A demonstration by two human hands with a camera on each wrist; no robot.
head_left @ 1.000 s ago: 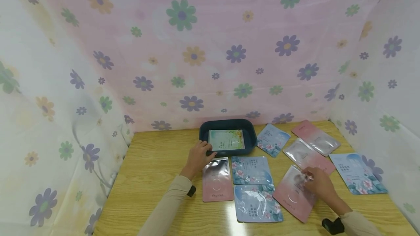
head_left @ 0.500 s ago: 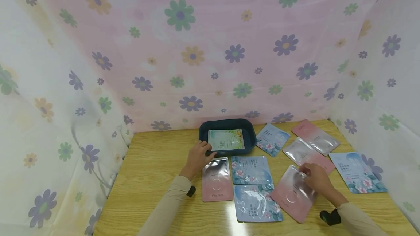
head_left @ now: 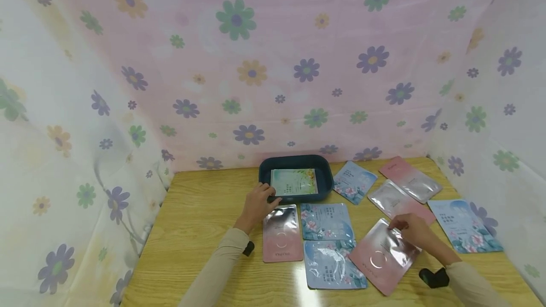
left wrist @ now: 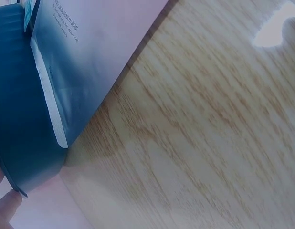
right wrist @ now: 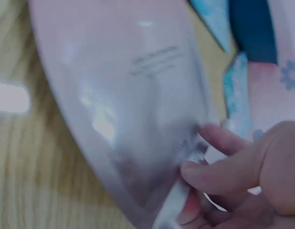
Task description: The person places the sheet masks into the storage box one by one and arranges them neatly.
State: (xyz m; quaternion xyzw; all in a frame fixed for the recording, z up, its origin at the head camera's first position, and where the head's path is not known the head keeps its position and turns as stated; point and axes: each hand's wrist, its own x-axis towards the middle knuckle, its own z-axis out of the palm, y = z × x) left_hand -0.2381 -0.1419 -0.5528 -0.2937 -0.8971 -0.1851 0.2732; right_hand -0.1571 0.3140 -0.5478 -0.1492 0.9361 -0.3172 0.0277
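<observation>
My left hand [head_left: 258, 204] grips the near left rim of a dark teal tray [head_left: 296, 199]. Thumb and fingers pinch that rim in the left wrist view, where the tray wall [left wrist: 23, 105] shows. Inside the tray lies a green sheet mask packet [head_left: 294, 181]. With my right hand [head_left: 414, 232] I pinch the top edge of a pink and silver sheet mask packet [head_left: 377, 264]. In the right wrist view the thumb [right wrist: 205, 175] presses on the crimped edge, and the packet's silver face [right wrist: 123, 105] bends. Its lower left part overlaps a blue floral packet [head_left: 332, 269].
Another pink packet [head_left: 283, 240] lies before the tray, beside a second blue packet [head_left: 326, 221]. More blue packets [head_left: 354, 182] [head_left: 465, 229] and pink ones [head_left: 411, 179] [head_left: 394, 198] lie at the right. A flowered cloth [head_left: 298, 84] hangs behind the wooden table [head_left: 204, 231].
The pink packet in my right hand has turned slightly, its top right side lifting and its lower end shifting nearer. My left hand and the tray stay put.
</observation>
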